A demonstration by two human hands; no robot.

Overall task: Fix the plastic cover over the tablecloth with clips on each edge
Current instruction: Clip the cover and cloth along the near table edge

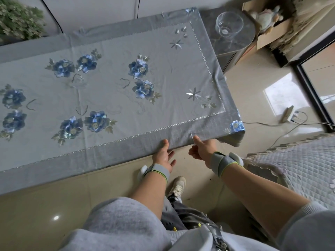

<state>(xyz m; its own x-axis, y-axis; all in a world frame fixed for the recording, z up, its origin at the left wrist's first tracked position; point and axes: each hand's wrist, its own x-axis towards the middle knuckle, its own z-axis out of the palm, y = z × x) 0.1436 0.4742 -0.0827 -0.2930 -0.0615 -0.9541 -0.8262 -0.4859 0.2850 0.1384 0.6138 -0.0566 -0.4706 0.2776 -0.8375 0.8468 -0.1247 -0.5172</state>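
Note:
A grey tablecloth (116,98) with blue embroidered flowers lies on the low table under a clear plastic cover (204,42). A transparent clip (192,135) sits on the near edge, close to the right corner. My right hand (202,148) has its thumb pressed against that clip and its fingers curled below the edge. Just left of it, my left hand (164,155) holds the table edge with the thumb on top and the fingers spread underneath. Another clear clip (164,14) shows on the far edge.
A glass bowl (228,24) stands on a dark side table (241,42) beyond the right end. A quilted seat (299,165) is at my right. A power strip (288,115) with cables lies on the tiled floor. A plant (20,20) is at far left.

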